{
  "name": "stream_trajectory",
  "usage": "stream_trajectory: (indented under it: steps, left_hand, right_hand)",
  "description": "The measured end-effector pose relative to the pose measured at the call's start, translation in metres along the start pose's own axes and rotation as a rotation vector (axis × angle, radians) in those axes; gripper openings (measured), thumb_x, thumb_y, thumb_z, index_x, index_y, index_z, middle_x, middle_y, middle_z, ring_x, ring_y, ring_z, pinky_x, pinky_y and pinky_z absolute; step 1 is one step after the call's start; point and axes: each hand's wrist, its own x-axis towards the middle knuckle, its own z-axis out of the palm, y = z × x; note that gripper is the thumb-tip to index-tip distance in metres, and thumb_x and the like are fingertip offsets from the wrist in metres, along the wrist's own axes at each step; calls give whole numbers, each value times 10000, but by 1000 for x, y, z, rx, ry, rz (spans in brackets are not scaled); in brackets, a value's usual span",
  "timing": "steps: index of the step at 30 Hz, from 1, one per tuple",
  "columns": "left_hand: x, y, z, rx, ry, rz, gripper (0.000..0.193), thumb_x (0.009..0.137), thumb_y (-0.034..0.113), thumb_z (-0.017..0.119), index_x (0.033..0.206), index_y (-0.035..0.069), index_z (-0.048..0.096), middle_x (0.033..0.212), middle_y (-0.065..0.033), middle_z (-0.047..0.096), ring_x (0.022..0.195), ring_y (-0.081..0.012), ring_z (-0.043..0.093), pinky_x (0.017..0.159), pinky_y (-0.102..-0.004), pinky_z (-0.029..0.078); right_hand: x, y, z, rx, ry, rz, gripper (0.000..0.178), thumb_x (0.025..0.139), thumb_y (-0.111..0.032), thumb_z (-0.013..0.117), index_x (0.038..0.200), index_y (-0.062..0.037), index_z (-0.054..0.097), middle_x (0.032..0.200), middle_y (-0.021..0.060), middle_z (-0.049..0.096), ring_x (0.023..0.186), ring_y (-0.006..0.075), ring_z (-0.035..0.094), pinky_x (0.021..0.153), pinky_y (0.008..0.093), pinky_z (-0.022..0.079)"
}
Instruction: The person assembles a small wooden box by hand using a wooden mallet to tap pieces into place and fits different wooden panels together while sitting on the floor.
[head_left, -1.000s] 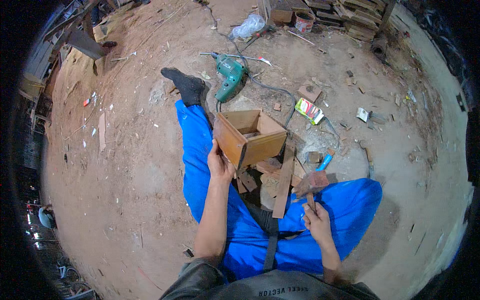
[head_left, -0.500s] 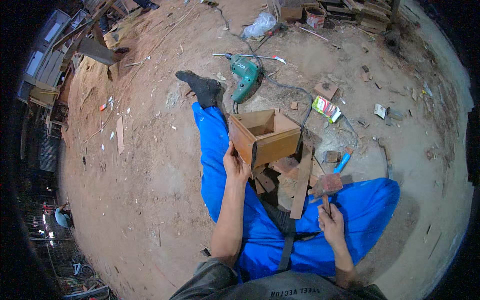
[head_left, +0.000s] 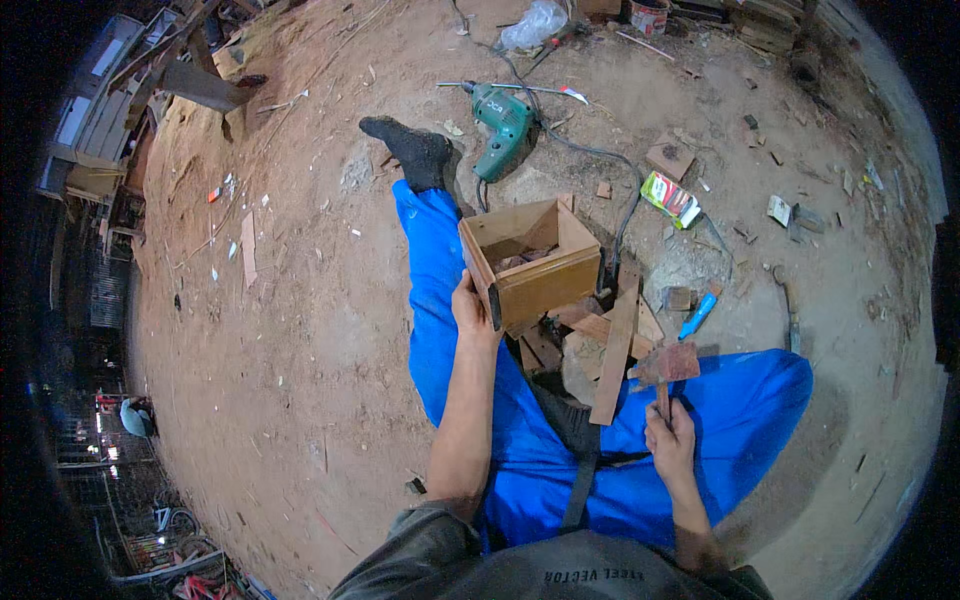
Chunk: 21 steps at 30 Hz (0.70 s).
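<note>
My left hand grips the near left corner of a small wooden box and holds it up over my lap, its open side tilted toward me. Brownish bits show inside; whether they lie in it or show through it, I cannot tell. Down by my bent right leg, my right hand is closed around the short handle of a mallet with a reddish, block-shaped wooden head. The mallet is apart from the box. Below the box, between my legs, lie wood offcuts and a long thin wooden strip.
Past the box, a green power drill with a black cord lies on the dirt floor. Toward the right are a blue-handled tool, a small colourful carton and a long curved tool. A plastic bag and bucket sit far off.
The box has tipped so that more of its inside shows. My whole view has shifted slightly. Both hands keep their holds, and the mallet stays low over my right leg.
</note>
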Motion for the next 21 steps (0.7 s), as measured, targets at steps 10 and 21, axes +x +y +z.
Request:
stream_trajectory:
  steps: [10,21]
  left_hand:
    - [6,2,-6,-4,-20,-24,462,1102,335,280,1325,5,514,1265,-222,621,1154,-385,617,1023,-501,496]
    - [-1,6,5,-487,-126,-156,357,1049,118,301,1217,-64,558,1181,-228,653,1069,-351,671,922,-461,590]
  right_hand:
    - [4,11,-1,-22,11,-23,164,989,-183,628,958,-36,563,673,-10,539,541,72,483,471,257,390]
    - [6,20,0,-246,60,-156,209,981,-190,621,919,-2,553,643,99,573,526,201,563,490,371,421]
